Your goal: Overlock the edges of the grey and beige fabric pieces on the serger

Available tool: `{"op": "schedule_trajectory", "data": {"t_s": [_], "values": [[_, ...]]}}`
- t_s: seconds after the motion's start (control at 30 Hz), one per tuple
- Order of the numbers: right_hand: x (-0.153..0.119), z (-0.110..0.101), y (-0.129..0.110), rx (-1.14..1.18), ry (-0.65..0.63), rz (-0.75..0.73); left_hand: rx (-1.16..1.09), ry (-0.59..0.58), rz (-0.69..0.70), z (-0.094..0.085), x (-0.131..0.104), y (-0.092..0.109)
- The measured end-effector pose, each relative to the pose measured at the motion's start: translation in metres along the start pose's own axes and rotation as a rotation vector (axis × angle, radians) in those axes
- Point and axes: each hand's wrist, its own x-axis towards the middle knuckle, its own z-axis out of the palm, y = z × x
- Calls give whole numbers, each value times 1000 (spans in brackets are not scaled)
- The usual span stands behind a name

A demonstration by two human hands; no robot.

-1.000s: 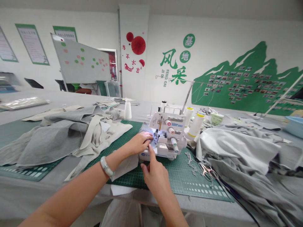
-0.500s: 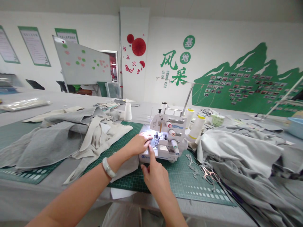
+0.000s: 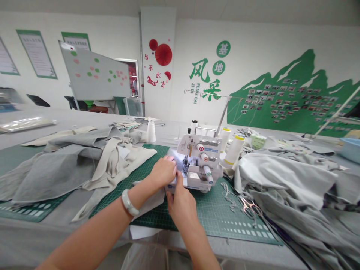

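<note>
A white overlock sewing machine stands on a green cutting mat, its lamp lighting the needle area. My left hand, with a pale bangle at the wrist, lies at the left of the presser foot. Its fingers are curled down on a piece of grey fabric, which hangs over the machine's front left edge. Right beside it, my right hand pinches the fabric's near edge, index finger on top and thumb below. The hands almost touch, and hide much of the fabric between them.
Grey fabric pieces lie spread at the left. On the right are a large fabric heap, rose-gold scissors and thread scraps. Thread cones stand behind the machine, and another white cone stands left of it.
My left hand has drawn back slightly to the left from the needle area, and its fingers are more curled. My right index finger has bent in closer to the fabric edge.
</note>
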Motion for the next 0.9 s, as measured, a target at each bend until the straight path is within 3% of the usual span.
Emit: {"op": "schedule_trajectory", "data": {"t_s": [0.23,0.5,0.67,0.77,0.9], "values": [[3,3,3,1,2,-3,83,11,-26,-8,-7,6],[2,-7,8,-30,-24,11,148,-84,-74,-28,-12,17],[1,-4,16,23,-1,-14,151,-68,-77,-29,-18,16],[-1,2,23,236,41,-54,80,-41,-100,-24,-20,10],[-1,16,28,746,118,-132,-134,-60,-167,-21,-14,1]]}}
